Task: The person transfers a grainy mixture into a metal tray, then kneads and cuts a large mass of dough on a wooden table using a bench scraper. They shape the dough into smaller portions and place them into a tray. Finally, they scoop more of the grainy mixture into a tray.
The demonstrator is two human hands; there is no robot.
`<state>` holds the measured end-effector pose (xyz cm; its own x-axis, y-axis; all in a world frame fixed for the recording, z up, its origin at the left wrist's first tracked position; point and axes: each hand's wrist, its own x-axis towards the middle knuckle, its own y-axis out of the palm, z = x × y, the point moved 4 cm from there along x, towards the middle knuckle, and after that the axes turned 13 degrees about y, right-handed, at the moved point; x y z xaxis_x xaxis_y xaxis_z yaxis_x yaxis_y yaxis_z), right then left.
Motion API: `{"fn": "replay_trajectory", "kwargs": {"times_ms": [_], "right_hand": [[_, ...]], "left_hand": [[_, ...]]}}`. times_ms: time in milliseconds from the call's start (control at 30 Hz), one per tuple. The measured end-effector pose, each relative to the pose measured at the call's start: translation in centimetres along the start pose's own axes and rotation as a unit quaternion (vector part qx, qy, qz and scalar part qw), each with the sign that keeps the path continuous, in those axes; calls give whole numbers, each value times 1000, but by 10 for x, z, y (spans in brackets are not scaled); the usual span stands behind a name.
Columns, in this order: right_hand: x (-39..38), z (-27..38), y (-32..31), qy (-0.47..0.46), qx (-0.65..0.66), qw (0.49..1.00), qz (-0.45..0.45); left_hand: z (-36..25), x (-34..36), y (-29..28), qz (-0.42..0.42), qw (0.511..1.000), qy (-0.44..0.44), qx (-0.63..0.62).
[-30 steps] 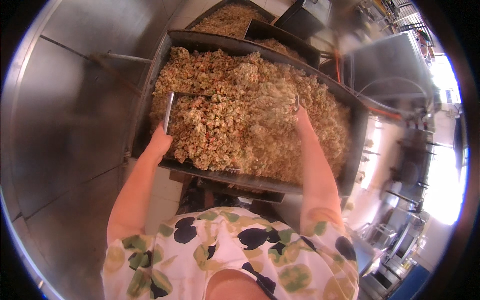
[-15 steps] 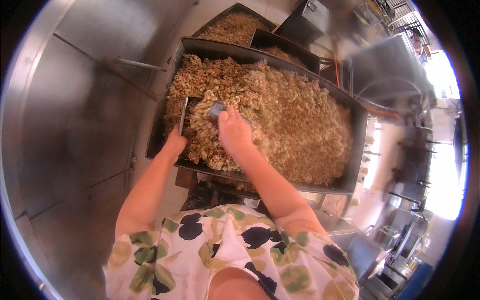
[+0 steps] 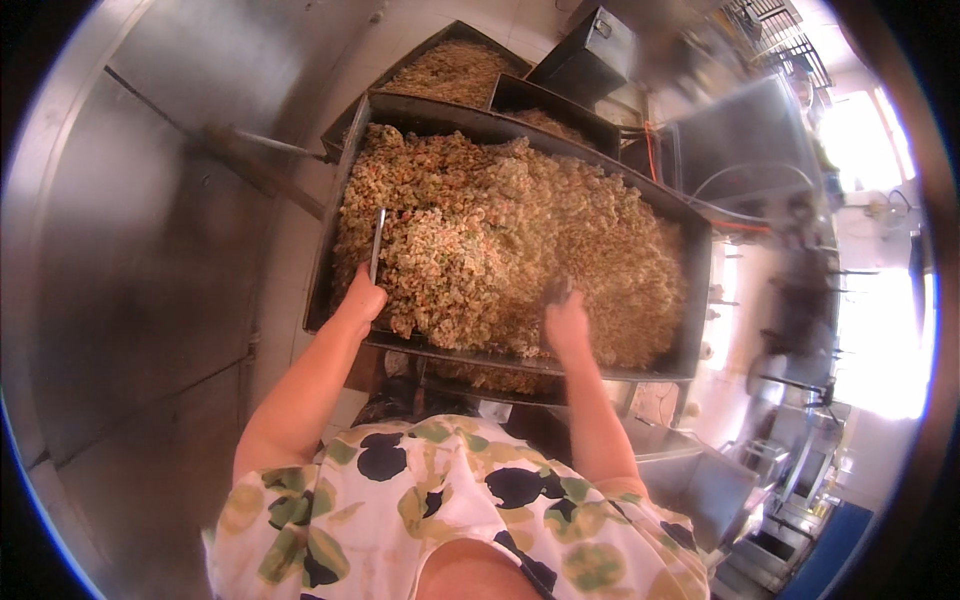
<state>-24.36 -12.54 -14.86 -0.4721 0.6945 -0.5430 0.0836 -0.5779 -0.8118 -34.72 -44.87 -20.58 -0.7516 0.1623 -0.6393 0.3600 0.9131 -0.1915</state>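
Note:
In a large dark metal trough lies a deep load of crumbly, pale brown mix with red and green flecks. My left hand is closed on the near end of a thin, upright metal pan edge at the trough's left. Mix heaped beside that edge hides most of the pan. Near the trough's front wall, right of the middle, my right hand is closed around a small dark scraper. Motion blurs the scraper, and its lower part is hidden by the hand and mix.
Behind the trough stand another trough of similar mix, a smaller dark bin and a dark metal box. A large metal panel rises on the left. An orange cable runs at the back right.
My right hand has moved right and toward me with the scraper, away from the pan edge. Loose mix now lies heaped beside that edge. My left hand keeps its hold.

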Motion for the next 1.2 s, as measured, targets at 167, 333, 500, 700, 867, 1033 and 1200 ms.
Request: {"fn": "replay_trajectory", "kwargs": {"times_ms": [167,333,500,700,867,1033,1200], "right_hand": [[-36,68,52,-68,-64,993,74],[1,55,47,-72,-48,990,107],[8,2,-14,73,236,968,44],[9,-39,-27,-110,198,952,-205],[27,-11,74,139,401,849,315],[25,19,100,150,595,738,281],[-13,35,67,146,599,747,248]], "left_hand": [[-42,-30,2,6,999,-38,6],[12,15,-1,14,999,17,-45],[17,11,-16,-30,995,-17,-93],[8,19,-19,26,987,-3,-156],[-11,21,-23,29,975,-36,-218],[-28,-2,-16,7,962,-61,-267],[-3,-7,-21,13,961,-30,-275]]}}
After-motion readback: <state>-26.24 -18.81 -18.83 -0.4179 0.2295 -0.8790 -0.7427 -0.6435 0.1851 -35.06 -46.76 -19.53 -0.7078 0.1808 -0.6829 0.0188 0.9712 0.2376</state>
